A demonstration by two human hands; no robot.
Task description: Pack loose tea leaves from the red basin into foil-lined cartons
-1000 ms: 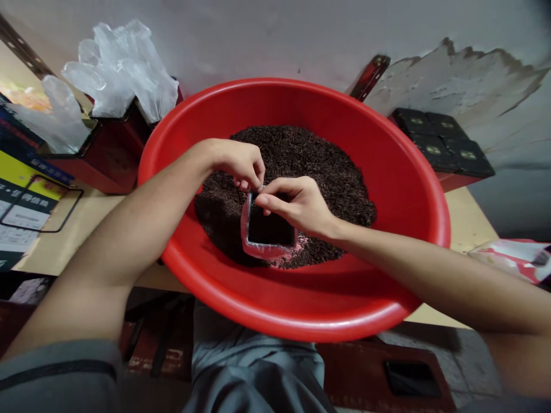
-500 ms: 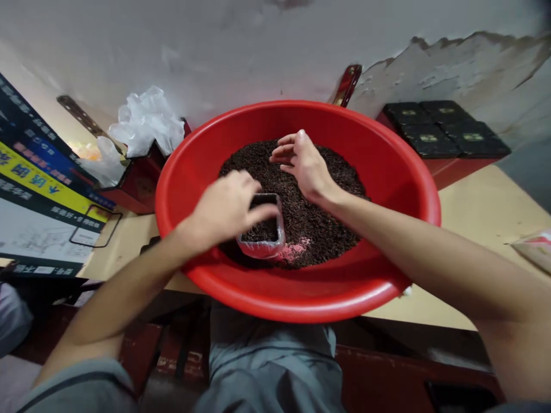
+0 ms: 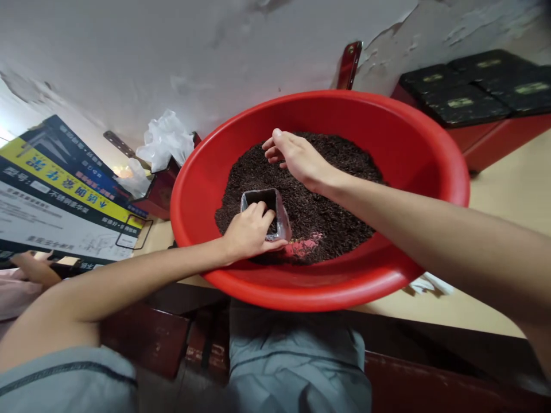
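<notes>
A big red basin holds a heap of dark loose grains. A small clear plastic pouch, its mouth open and dark grains inside, stands in the heap at the near left. My left hand grips the pouch's near side, fingers curled round it. My right hand hovers over the grains just beyond the pouch, palm down, fingers bent and loosely cupped; whether it holds grains is hidden.
Red trays with black packets stand at the back right. Crumpled clear plastic gloves sit in a red box at the back left, beside a printed board. Another person's hand shows at far left. A tan tabletop carries the basin.
My right hand left the pouch and moved out over the grains. My left hand shifted to grip the pouch's near side. The view swung to the left.
</notes>
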